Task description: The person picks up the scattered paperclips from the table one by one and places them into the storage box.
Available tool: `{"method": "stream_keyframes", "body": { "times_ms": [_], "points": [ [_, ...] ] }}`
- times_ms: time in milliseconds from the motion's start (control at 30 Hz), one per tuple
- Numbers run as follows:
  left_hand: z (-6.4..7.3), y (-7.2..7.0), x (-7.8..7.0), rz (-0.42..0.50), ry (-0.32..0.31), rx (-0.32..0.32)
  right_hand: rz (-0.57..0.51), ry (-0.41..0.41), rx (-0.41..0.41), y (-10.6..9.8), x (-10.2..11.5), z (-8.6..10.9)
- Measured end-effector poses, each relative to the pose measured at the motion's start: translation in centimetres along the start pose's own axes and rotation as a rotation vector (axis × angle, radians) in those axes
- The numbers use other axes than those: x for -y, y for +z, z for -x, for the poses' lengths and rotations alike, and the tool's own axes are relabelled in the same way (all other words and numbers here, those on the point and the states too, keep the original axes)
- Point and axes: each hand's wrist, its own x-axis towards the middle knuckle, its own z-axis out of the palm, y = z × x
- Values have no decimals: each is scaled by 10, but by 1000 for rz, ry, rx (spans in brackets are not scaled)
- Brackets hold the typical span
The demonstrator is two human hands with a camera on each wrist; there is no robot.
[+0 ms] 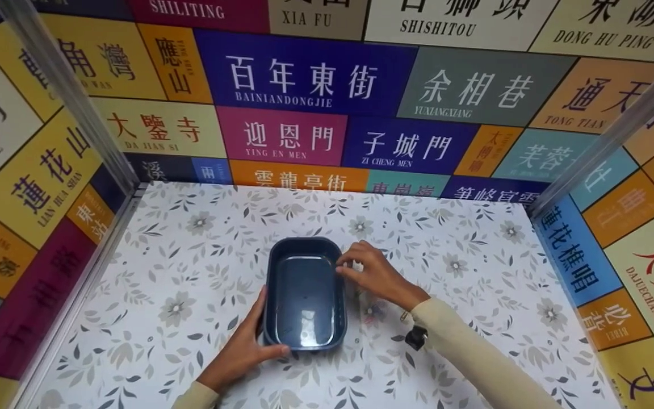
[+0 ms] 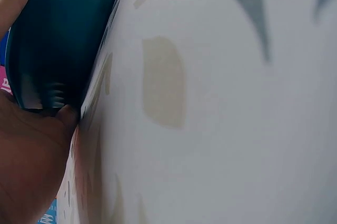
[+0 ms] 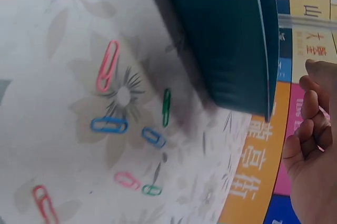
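A deep dark-blue plastic box (image 1: 304, 307) with rounded corners stands on the table in front of me. My left hand (image 1: 244, 343) grips its near left corner, thumb along the near end and fingers along the left side. At the right rim is my right hand (image 1: 381, 275), thumb and index fingertips close together over the edge. In the right wrist view its fingers are curled, and I cannot tell whether they hold anything small. Several paper clips lie beside the box, among them a pink clip (image 3: 108, 66), a blue clip (image 3: 109, 125) and a green clip (image 3: 166, 108).
A white flower-patterned cover (image 1: 452, 250) spreads over the table. Walls of coloured sign panels (image 1: 304, 74) enclose it at the back and both sides, with clear upright strips (image 1: 71, 91) at the corners. A black device (image 1: 416, 337) sits at my right wrist.
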Motion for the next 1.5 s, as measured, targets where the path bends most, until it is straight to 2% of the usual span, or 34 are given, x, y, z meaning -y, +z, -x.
{"method": "stream_keyframes", "body": {
  "times_ms": [233, 667, 900, 1100, 1233, 1500],
  "points": [
    [-1, 0, -1, 4, -7, 9, -20, 103, -58, -9, -17, 17],
    [0, 0, -1, 23, -26, 16, -41, 221, -122, -13, -47, 50],
    [0, -1, -1, 25, -18, 7, -34, 210, -186, -13, -63, 65],
    [0, -1, 0, 5, -23, 6, -79, 234, -224, -12, -79, 76],
    [0, -1, 1, -1, -15, 10, -92, 213, -263, -10, -88, 83],
    [-1, 0, 2, 45, -5, 19, -102, 197, -320, -11, -100, 97]
  ]
}}
